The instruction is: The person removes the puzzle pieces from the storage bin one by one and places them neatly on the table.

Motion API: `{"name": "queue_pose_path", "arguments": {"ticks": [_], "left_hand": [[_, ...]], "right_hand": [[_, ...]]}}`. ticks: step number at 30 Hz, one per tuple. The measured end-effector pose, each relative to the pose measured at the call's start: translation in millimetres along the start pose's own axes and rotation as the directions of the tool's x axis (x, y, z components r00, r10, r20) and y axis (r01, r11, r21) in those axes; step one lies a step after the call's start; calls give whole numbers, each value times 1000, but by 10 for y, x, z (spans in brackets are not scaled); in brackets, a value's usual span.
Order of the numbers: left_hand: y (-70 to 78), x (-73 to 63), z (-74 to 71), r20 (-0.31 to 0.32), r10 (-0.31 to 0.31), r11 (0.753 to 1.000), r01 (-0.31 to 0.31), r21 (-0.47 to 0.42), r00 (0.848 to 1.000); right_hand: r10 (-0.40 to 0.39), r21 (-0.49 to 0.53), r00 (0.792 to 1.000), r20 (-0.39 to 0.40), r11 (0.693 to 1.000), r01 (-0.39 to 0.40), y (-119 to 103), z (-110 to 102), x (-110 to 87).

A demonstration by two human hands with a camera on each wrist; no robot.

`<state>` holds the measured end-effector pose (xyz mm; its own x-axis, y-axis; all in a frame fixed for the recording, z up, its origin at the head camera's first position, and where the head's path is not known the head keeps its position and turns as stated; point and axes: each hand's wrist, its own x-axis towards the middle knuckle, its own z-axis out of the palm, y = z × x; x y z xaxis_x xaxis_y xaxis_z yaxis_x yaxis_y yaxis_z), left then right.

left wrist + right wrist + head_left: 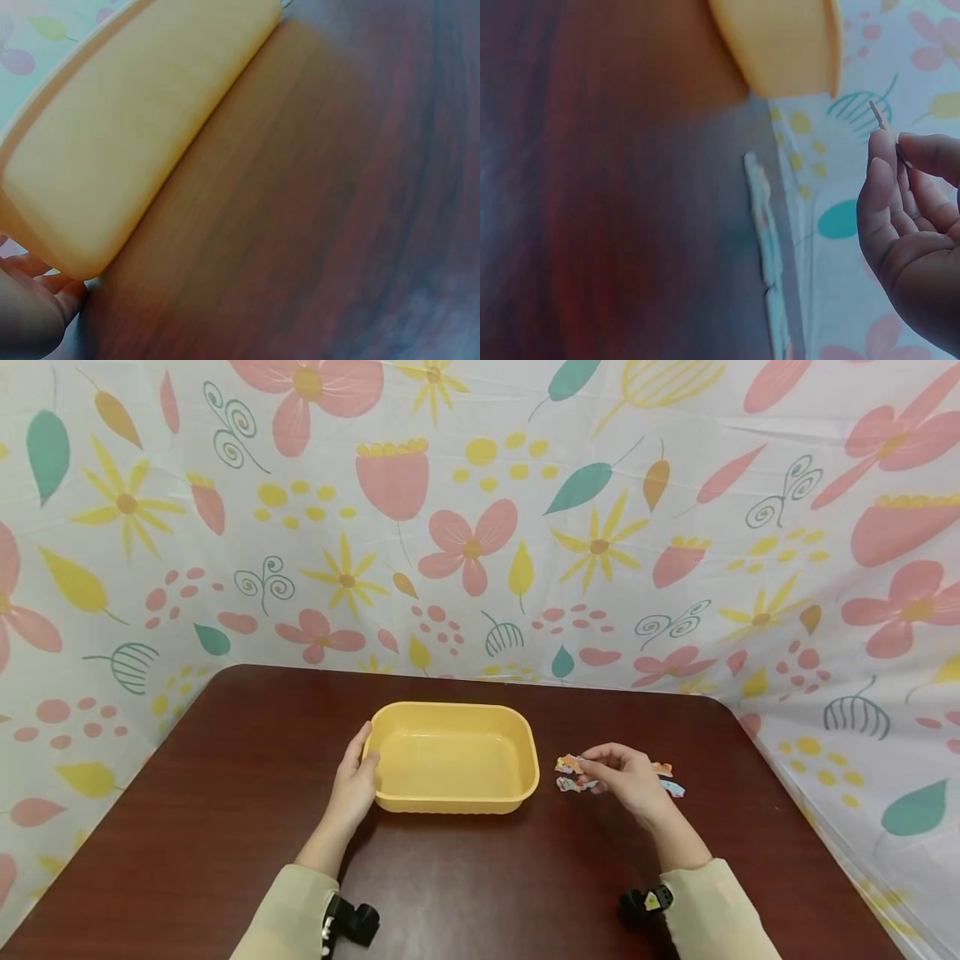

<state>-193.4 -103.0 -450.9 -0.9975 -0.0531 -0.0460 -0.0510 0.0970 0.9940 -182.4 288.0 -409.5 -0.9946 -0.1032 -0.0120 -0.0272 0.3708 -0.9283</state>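
Observation:
A yellow plastic tray point(456, 806) stands on the table, nothing visible inside it. My left hand point(356, 781) grips its left end, thumb over the rim and fingers along the outer wall; the left wrist view shows the fingers point(56, 283) at the tray's corner. To the right of the tray, my right hand point(626, 781) pinches a thin, flat puzzle piece point(878, 114) between thumb and fingers, raised above the table. Light-blue printed puzzle pieces point(763, 221) lie in a row beneath that hand. More pieces point(672, 788) show to its right, partly hidden by the hand.
The dark reddish-brown table point(480, 885) has a glossy top with rounded far corners. A white cloth point(480, 635) printed with flowers and leaves hangs behind and beside it. Black wrist cameras point(351, 922) sit on both forearms over light sleeves.

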Motion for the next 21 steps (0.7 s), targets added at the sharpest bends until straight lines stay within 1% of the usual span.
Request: {"name": "queue_pose_path", "arguments": {"ticks": [6,9,13,17,21], "left_hand": [[-13,29,-8,-6,6,1000,-6,17,1000],[-20,37,-10,-10,4,1000,-3,27,1000],[-23,35,-7,-12,-3,999,3,32,1000],[-24,24,-3,-14,-3,1000,4,29,1000],[-17,9,-4,-10,0,1000,0,29,1000]], "right_hand": [[53,-15,999,12,998,-53,63,-46,-57],[50,-29,998,31,998,-50,84,-58,-66],[59,-23,997,44,998,-58,135,-53,-67],[87,-14,993,74,996,-86,206,-39,-60],[107,-42,989,104,994,-103,232,-39,-62]]}}
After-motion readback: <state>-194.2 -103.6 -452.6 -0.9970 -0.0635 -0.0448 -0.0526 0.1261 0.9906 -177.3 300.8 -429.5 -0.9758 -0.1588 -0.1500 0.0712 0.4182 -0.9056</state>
